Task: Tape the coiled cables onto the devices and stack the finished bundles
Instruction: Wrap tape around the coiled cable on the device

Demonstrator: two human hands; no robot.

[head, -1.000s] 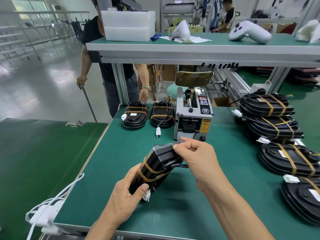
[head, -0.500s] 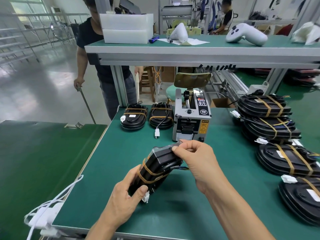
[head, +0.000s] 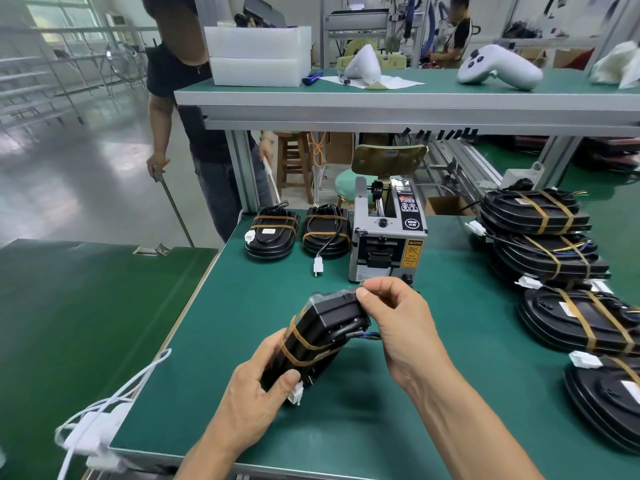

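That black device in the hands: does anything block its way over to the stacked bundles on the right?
Nothing visible does. Bare green table lies between the black device and the stacked bundles; the tape dispenser stands behind, off that path.

Black device (head: 322, 337), tan tape (head: 301, 346)

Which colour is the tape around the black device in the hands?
Brownish amber tape strips on the black plastic device, head view.
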